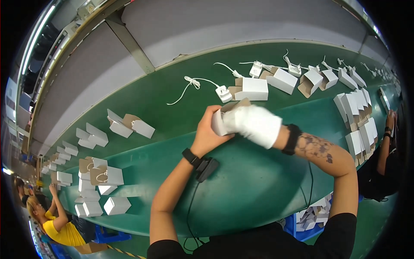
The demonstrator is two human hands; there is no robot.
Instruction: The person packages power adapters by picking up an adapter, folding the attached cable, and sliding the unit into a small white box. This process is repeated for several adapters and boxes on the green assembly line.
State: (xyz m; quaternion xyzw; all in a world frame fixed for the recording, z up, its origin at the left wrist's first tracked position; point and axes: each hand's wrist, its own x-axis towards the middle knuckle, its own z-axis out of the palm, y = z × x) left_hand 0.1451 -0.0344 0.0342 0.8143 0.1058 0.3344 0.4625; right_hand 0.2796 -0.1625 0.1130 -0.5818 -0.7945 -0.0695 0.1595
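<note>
Possibly the small white carton [218, 124] could crease if your bare left hand [206, 133] squeezes its walls while your right hand [248, 123] presses at its open end; a raised brown flap [236, 104] might also snag your white glove [266, 129]. Your left hand is clamped around the carton; I can't tell whether the right grips anything. Held above the green table [258, 185], the carton looks plain white outside, brownish inside.

Box [218, 123] in left hand [207, 133], adapter [224, 94] behind
</note>
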